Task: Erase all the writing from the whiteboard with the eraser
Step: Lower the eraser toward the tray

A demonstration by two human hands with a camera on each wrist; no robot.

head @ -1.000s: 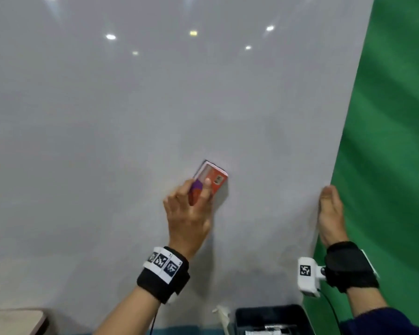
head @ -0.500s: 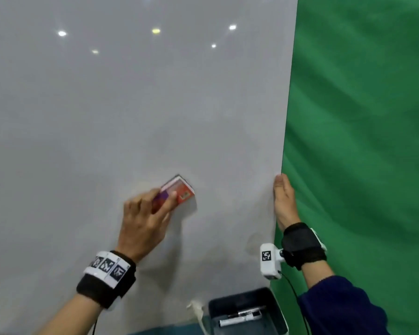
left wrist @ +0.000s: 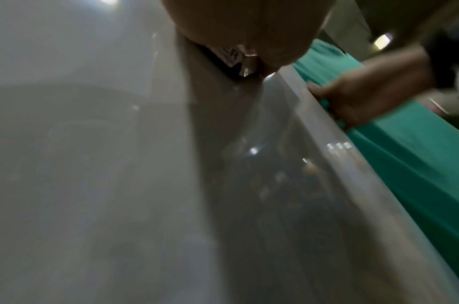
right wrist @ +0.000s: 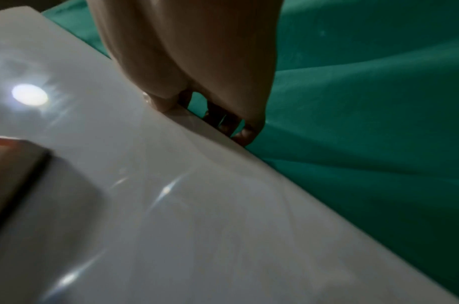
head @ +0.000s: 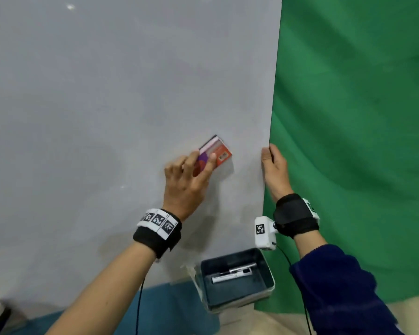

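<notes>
As the head view shows it, the eraser (head: 214, 153) lies flat against the whiteboard (head: 107, 117) at centre frame; I judge it light and rigid, best pinched by its long sides. My left hand (head: 186, 182) grips it so, fingers curled. My right hand (head: 275, 169) clasps the board's right edge, which I judge thin and liable to flex. The left wrist view is blurred; I see no writing. In the right wrist view, fingers (right wrist: 242, 131) hook behind the edge.
</notes>
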